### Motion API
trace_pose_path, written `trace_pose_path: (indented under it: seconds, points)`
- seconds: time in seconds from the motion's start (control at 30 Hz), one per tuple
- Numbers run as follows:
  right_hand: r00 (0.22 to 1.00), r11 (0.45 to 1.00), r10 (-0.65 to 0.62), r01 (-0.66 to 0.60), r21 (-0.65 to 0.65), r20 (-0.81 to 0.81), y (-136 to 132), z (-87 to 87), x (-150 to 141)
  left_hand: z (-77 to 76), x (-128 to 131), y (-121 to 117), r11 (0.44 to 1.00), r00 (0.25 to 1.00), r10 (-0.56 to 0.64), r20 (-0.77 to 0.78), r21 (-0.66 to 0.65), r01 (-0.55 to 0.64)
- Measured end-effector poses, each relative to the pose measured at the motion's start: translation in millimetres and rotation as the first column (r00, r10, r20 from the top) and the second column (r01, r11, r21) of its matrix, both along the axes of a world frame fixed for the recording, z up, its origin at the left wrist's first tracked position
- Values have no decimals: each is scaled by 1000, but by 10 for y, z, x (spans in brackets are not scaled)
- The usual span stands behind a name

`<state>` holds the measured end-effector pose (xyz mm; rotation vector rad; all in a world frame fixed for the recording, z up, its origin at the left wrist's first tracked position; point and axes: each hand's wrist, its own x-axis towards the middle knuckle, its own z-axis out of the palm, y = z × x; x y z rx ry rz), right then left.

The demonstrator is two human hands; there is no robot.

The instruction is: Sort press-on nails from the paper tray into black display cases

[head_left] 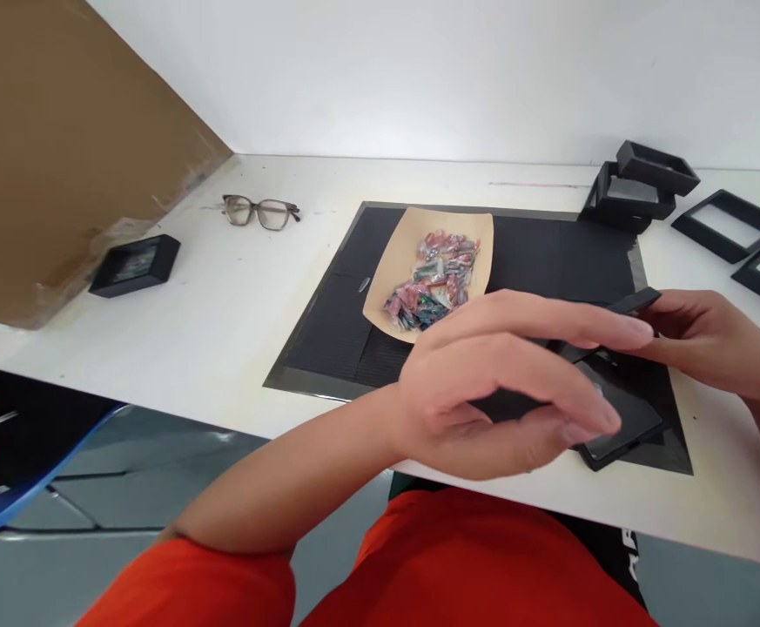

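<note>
My left hand is raised over the mat, thumb and a finger pinched together. Whatever sits between those fingertips, if anything, is too small to make out. Behind it, my right hand grips a black frame, partly covered by my left fingers. Under both hands lies a dark, glossy flat rectangular piece on the black mat. Left of them, a tan paper tray holds many small plastic-wrapped pieces in red, green and clear.
Black frames are stacked at the back right, beside two flat frames. Eyeglasses lie at the back left. Near the cardboard panel stands a filled black box. A tiny clear piece rests left of the tray.
</note>
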<state>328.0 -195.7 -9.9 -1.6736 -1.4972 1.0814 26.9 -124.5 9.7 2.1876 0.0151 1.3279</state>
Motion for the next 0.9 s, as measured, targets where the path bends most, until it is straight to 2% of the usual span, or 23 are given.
trace_pose_path:
  seconds: [0.1, 0.17, 0.23, 0.3, 0.37, 0.43, 0.53, 0.6, 0.67, 0.77, 0.9]
  points:
    - [999, 998, -52, 53, 39, -6, 1, -28, -99, 8, 8, -86, 995, 995, 99, 17, 9, -99]
    - [997, 995, -77, 77, 60, -6, 1, -30, -129, -8, 16, -158, 990, 987, 121, -108, -53, -128]
    - [997, 995, -80, 80, 61, -2, -2, -20, -140, -44, 32, -199, 992, 973, 59, -223, -99, -82]
    - [997, 995, -79, 78, 59, 3, -8, -4, -144, -98, 59, -182, 996, 969, -37, -244, -93, 15]
    - [997, 995, -82, 81, 65, 7, -16, 3, -151, -164, 92, -113, 996, 975, -92, -203, -22, 90]
    - [996, 993, -87, 86, 74, 11, -20, -3, -163, -234, 123, -24, 992, 980, -85, -179, 80, 101]
    - [995, 993, -94, 92, 80, 18, -19, -26, -187, -328, 151, 57, 982, 970, 31, -241, 186, 15]
    - [995, 991, -99, 97, 89, 23, -18, -36, -205, -373, 158, 44, 971, 951, 119, -285, 235, -51]
    - [994, 989, -107, 103, 103, 26, -18, -31, -220, -402, 164, -9, 956, 940, 156, -303, 287, -66]
    - [991, 983, -132, 127, 130, 28, -20, -12, -233, -416, 172, -87, 941, 915, 128, -383, 337, 10]
    - [987, 978, -154, 147, 145, 37, -20, -20, -228, -405, 168, -85, 932, 817, 149, -556, 356, 72]
